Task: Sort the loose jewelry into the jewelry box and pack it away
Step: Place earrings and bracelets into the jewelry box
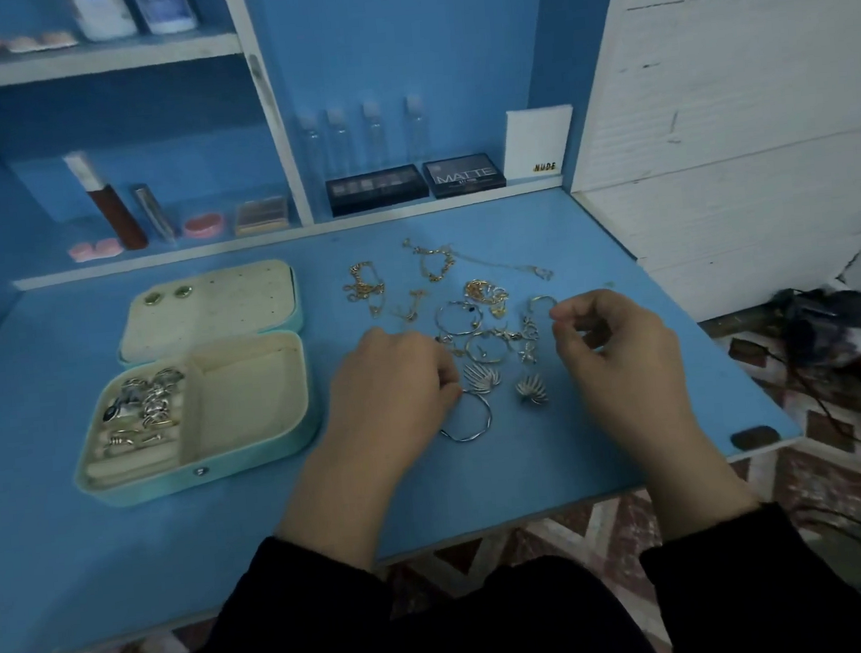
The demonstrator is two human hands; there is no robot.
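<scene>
An open teal jewelry box (253, 458) lies at the left of the blue table, with several silver rings (148, 400) in its left compartment and two stud earrings (167, 295) on the lid pad. Loose jewelry (474, 317) is spread at the table's middle: gold chains, silver hoops, fan-shaped earrings (531, 389). My left hand (392, 386) pinches a large silver hoop (469, 418) at its top. Just right of the pile, my right hand (615, 347) pinches another silver hoop (540, 304) and holds it slightly raised.
Shelves behind the table hold makeup palettes (415, 186), small clear bottles (351, 136), a white card box (538, 145) and cosmetic tubes (109, 202). The table's right edge (729, 349) drops to a patterned floor with cables (832, 346).
</scene>
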